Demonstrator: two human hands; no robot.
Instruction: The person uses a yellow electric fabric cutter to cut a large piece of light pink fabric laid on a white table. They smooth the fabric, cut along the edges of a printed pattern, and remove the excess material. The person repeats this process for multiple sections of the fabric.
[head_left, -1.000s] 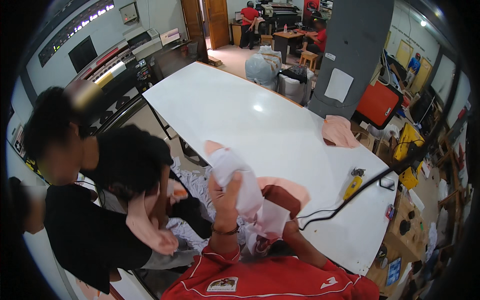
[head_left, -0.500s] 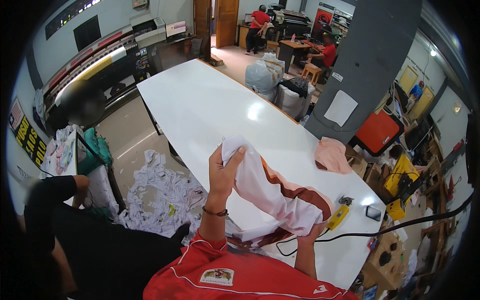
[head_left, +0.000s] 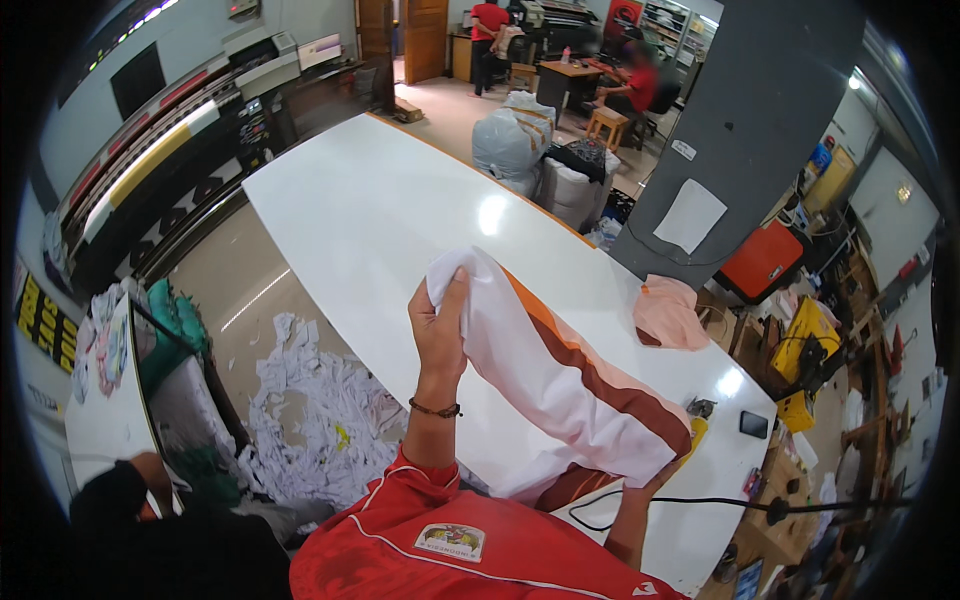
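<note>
Left hand [head_left: 440, 315]: closed, thumb pressed over the far end of the cloth [head_left: 545, 385]. Right hand [head_left: 638, 498]: has hold of the near-right end, fingers mostly hidden behind fabric. Cloth stretches between the two hands above the table [head_left: 330, 215], white face toward the wearer, brown and orange bands along its far side. Just beyond right hand: yellow tool [head_left: 698, 436], partly covered; phone [head_left: 753, 425] farther right. Peach piece [head_left: 668, 312] well ahead of right hand. Scraps [head_left: 300, 425] on floor, left of left hand.
</note>
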